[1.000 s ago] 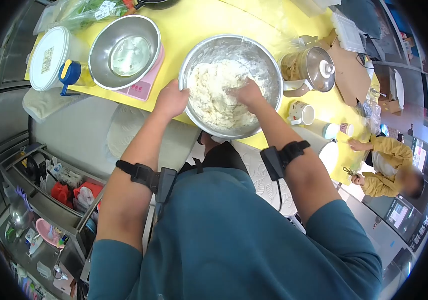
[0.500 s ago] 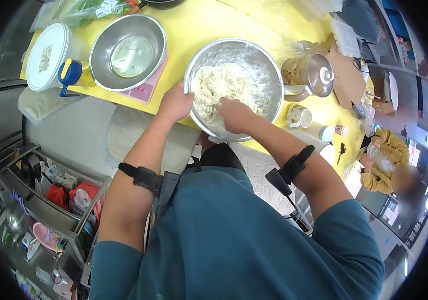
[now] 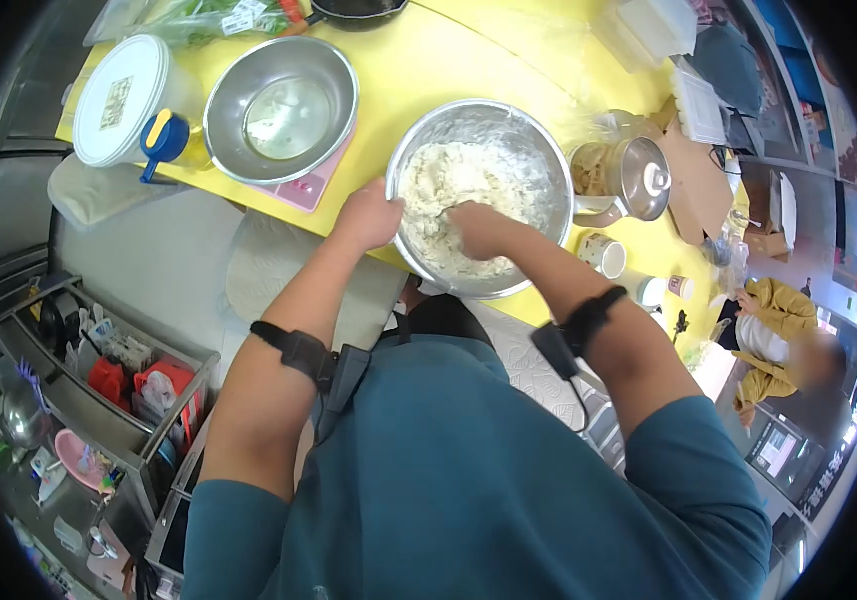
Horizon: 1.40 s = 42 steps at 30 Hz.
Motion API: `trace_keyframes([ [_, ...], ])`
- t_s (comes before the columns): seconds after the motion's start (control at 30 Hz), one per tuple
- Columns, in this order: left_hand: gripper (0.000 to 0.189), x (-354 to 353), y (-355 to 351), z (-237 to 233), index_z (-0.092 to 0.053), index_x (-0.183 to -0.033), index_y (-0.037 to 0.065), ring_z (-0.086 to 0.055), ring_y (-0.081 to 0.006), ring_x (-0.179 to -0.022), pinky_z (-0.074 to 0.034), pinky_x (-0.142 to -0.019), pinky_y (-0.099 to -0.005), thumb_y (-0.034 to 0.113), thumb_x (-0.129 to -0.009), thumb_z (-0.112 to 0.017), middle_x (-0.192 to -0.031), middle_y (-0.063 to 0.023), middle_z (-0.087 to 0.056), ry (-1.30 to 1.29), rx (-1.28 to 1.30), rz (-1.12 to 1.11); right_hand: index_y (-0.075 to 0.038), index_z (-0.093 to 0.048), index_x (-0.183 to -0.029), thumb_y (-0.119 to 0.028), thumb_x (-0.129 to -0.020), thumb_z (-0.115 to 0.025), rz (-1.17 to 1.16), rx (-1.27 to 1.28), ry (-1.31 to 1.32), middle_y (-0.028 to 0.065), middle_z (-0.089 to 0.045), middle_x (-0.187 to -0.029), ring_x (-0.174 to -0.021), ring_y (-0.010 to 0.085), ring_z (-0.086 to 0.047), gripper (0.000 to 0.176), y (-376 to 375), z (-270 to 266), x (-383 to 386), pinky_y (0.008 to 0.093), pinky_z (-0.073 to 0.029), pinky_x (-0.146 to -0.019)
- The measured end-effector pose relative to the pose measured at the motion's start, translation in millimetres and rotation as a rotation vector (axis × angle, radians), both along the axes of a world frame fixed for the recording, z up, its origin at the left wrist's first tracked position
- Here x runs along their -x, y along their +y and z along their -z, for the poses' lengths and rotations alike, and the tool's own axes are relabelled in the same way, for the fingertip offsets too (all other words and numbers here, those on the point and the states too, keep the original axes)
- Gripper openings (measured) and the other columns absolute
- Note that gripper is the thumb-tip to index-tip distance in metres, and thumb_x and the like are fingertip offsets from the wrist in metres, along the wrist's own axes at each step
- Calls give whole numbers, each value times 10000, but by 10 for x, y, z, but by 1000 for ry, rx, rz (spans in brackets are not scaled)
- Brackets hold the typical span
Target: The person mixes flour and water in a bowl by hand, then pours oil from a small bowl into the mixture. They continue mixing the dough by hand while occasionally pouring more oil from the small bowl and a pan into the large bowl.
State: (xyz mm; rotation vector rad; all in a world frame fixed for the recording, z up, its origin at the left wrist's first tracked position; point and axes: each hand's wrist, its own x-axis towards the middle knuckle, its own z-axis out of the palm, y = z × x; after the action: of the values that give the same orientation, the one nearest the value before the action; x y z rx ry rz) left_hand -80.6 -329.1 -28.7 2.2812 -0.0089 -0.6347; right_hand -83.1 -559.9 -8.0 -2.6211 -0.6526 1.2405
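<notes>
A large steel mixing bowl point(image 3: 561, 180) with lumpy, floury dough point(image 3: 459, 180) inside stands at the edge of the yellow table point(image 3: 449, 50). My left hand point(image 3: 371, 214) grips the bowl's left rim, fingers wrapped over it. Inside the bowl, my right hand point(image 3: 481, 230) is closed at the dough; a small dark piece shows at its fingertips, but what it holds is too hidden to name. To the left, a second steel bowl point(image 3: 234, 90) with some clear liquid rests on a pink scale point(image 3: 307, 190).
At the left are a white lidded tub point(image 3: 121, 100) and a blue-capped jug point(image 3: 166, 138). A glass pot point(image 3: 639, 178), a patterned cup point(image 3: 603, 256) and cardboard point(image 3: 704, 180) lie right. A person in a yellow jacket point(image 3: 779, 305) is at far right. A black pan point(image 3: 359, 12) sits behind.
The view has shifted, so the table's things appear a little lower and further right. My left hand still holds the rim and my right hand remains in the bowl. The other person's arms have moved apart.
</notes>
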Motion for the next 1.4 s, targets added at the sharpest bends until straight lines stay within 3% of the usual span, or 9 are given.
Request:
trace_keyframes([
  [0.17,392,-57,-84,-54,-615,-1187,-54,-713,-328,-791,-550,-783,-431,213,-899,-616,-983,-249,-710,100,71,-19,-63,-630,-1290,-264,-887,-667,48,-175,-48,272,-611,-1273,-1134,393,-629,452,-441,-555,-164,450,-503,-985],
  [0.33,385,-35,-77,-29,-614,-1200,-49,-704,-294,-706,-554,-757,-413,197,-903,-615,-980,-220,-718,111,59,-39,-52,-552,-1405,-503,-930,-610,422,-117,-85,243,-503,-1451,-1314,331,-517,657,-543,-286,-619,435,-430,-1095],
  [0.5,407,-46,-110,-129,-606,-1203,-53,-679,-402,-961,-516,-895,-463,228,-909,-612,-1069,-277,-690,64,-5,-24,79,-500,-1401,-719,-766,-679,271,45,-243,270,-445,-1503,-1289,363,-557,1035,-287,621,-957,413,-443,-1091],
  [0.6,426,-21,-129,-146,-600,-1205,-51,-613,-456,-1113,-472,-977,-490,256,-911,-611,-1144,-313,-654,110,-44,-13,83,-507,-1396,-700,-737,-715,334,-68,22,272,-533,-1423,-1218,386,-607,1044,-64,450,-1080,411,-470,-1055],
  [0.73,427,-44,-119,-149,-601,-1197,-51,-616,-449,-1116,-470,-985,-483,264,-909,-617,-1154,-306,-654,91,-89,-4,31,-568,-1356,-544,-698,-807,2,-155,-161,244,-628,-1308,-1195,370,-619,906,188,224,-833,422,-490,-1018],
  [0.77,428,-57,-124,-121,-601,-1196,-51,-615,-448,-1119,-469,-988,-482,265,-909,-618,-1155,-307,-654,79,-81,2,-42,-633,-1278,-424,-678,-837,-41,-82,-128,200,-663,-1235,-1167,361,-626,740,204,103,-779,429,-498,-998],
  [0.97,417,-86,-125,-142,-607,-1196,-38,-619,-437,-1117,-471,-985,-480,263,-909,-619,-1151,-295,-658,101,-49,-4,-141,-601,-1277,-191,-732,-769,-262,-51,-192,112,-680,-1095,-1039,305,-677,572,-10,-683,-164,506,-492,-938],
  [1.2,382,-58,-109,-150,-612,-1145,-36,-638,-425,-1087,-492,-964,-477,276,-923,-621,-1113,-281,-676,87,-30,0,-138,-605,-1101,-89,-840,-623,-357,22,-220,91,-692,-973,-921,301,-706,266,52,-463,73,541,-505,-841],
  [1.4,378,-66,-150,-182,-624,-1136,-30,-636,-429,-1082,-489,-960,-478,279,-919,-617,-1108,-283,-675,127,-42,-29,-121,-616,-1067,-93,-821,-671,-173,-82,-194,123,-700,-982,-954,323,-704,254,72,-132,-222,461,-547,-810],
])
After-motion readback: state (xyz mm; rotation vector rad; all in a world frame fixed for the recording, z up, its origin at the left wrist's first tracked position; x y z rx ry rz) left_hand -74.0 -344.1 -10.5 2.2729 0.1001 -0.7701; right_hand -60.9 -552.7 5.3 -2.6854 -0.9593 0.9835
